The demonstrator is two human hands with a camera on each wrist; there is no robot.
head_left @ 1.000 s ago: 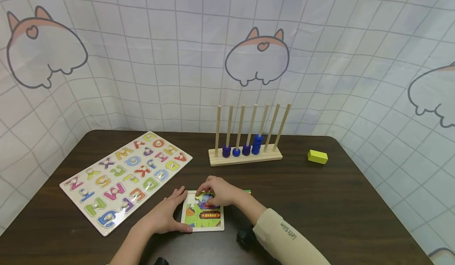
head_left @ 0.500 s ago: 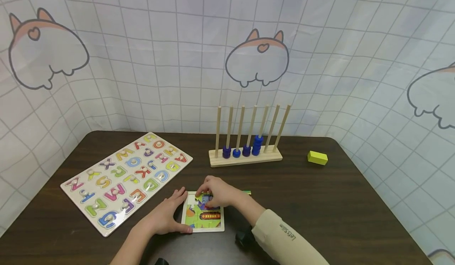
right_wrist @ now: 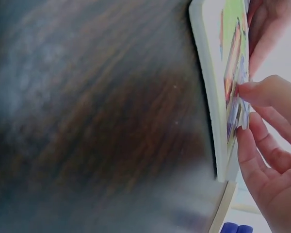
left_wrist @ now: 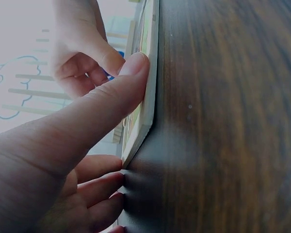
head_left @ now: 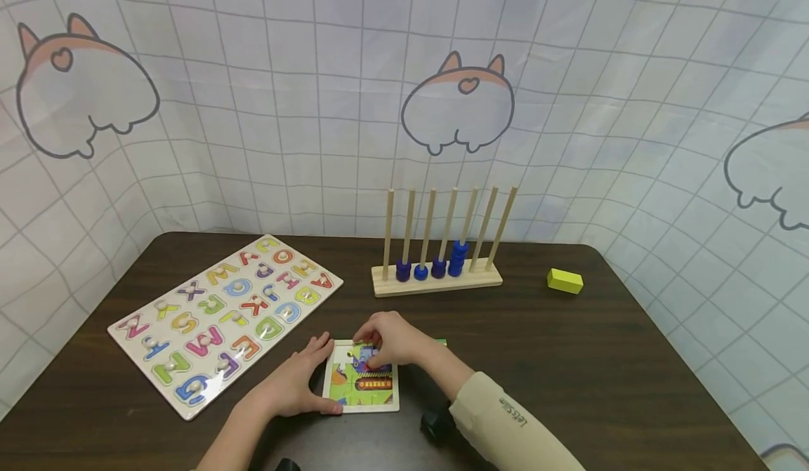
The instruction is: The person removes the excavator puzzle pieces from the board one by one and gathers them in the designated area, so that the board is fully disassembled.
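Note:
A small jigsaw puzzle in a pale frame [head_left: 366,409] lies before me, with a colourful vehicle picture. My left hand [head_left: 292,385] spans its left side: the thumb presses on the near left corner and the outstretched fingers rest by the far left corner. My right hand [head_left: 393,341] pinches a puzzle piece [right_wrist: 245,115] between thumb and fingers over the far part of the picture. In the right wrist view this piece stands slightly off the board, its knobbed edge showing. White backing shows at the puzzle's far left.
A wooden alphabet board [head_left: 221,316] with knobbed letters lies on the left of the dark table [head_left: 569,380]. Behind the puzzle stands a peg rack [head_left: 436,283] with blue beads. A yellow block [head_left: 564,281] sits at right; a green edge [head_left: 442,342] shows behind my right wrist.
My right fingertips have shifted slightly right with the puzzle piece, and more white backing shows at the far left of the puzzle. The left hand has kept its place.

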